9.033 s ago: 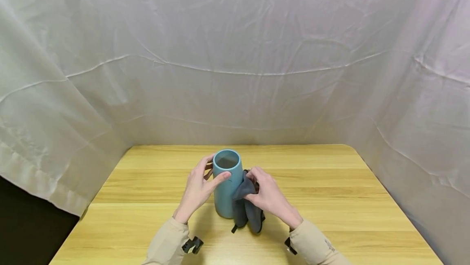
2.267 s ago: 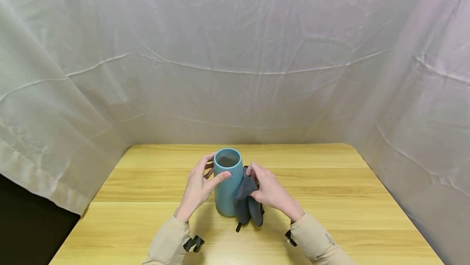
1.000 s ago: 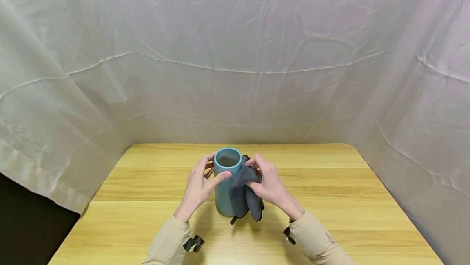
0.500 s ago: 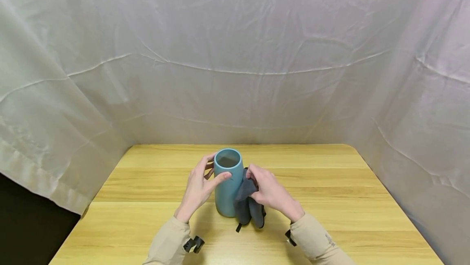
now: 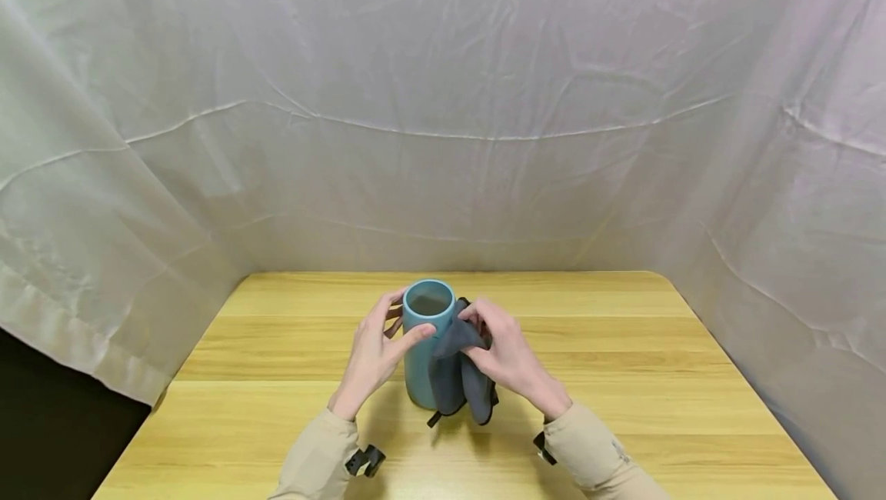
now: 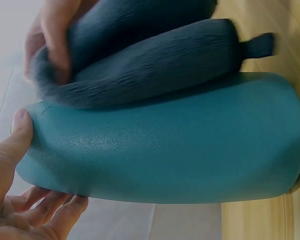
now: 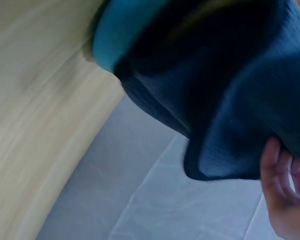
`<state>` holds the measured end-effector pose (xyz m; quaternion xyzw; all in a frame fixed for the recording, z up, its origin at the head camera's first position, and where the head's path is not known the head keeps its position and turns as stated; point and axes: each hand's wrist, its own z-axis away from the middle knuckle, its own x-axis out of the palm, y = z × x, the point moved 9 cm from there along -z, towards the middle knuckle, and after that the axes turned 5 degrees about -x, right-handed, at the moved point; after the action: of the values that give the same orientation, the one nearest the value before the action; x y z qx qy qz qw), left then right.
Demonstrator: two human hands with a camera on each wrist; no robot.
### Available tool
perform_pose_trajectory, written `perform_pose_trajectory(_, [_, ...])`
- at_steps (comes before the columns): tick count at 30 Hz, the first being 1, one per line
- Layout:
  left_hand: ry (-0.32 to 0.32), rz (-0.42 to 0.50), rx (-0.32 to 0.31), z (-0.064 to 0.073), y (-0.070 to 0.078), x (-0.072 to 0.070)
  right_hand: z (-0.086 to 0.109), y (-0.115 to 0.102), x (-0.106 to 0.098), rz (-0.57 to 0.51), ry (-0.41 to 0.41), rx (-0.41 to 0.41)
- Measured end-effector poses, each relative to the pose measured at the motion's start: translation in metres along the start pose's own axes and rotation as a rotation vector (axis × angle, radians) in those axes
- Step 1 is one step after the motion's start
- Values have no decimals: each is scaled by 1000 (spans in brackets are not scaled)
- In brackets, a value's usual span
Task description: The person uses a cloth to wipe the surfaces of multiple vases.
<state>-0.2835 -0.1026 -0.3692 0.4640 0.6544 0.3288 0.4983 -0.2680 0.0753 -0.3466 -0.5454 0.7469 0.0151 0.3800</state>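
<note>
A blue cylindrical vase [image 5: 418, 368] stands upright on the wooden table, its open top showing in the head view. My left hand [image 5: 370, 354] grips the vase near the rim, thumb on the front and fingers round the far left side. In the right hand [image 5: 507, 346] a dark grey cloth [image 5: 447, 377] is pinched between thumb and fingers. Folded, the cloth [image 6: 150, 65] lies along the vase's right side, with a black hanging loop [image 6: 260, 46] at its lower end. From the right wrist, the cloth [image 7: 240, 115] covers most of the vase.
The wooden tabletop [image 5: 623, 377] has rounded back corners and spreads to both sides of the vase. Behind it hangs a pale curtain [image 5: 443, 177], which also closes off both sides. A black gap [image 5: 55, 423] shows at lower left.
Over these frames the right hand shifts the cloth up and down the vase's side. Since half a second ago it has risen and moved slightly left. The left hand and vase stay put.
</note>
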Motion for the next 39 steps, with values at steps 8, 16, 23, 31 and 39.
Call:
perform_pose_trajectory(8, [-2,3,5,0,0,1,-6,-9,-8,34,81,-85])
perform_pose_trajectory(16, [-3,3,12,0,1,0,-5,-3,-4,50,4,-37])
perform_pose_trajectory(23, [-4,8,-1,0,-2,0,3,7,10,166,-207,18])
perform_pose_trajectory(31, [-8,11,-9,0,-3,0,9,13,17,185,-277,34])
perform_pose_trajectory(39, [-2,6,-12,0,-3,0,9,9,12,122,-170,7])
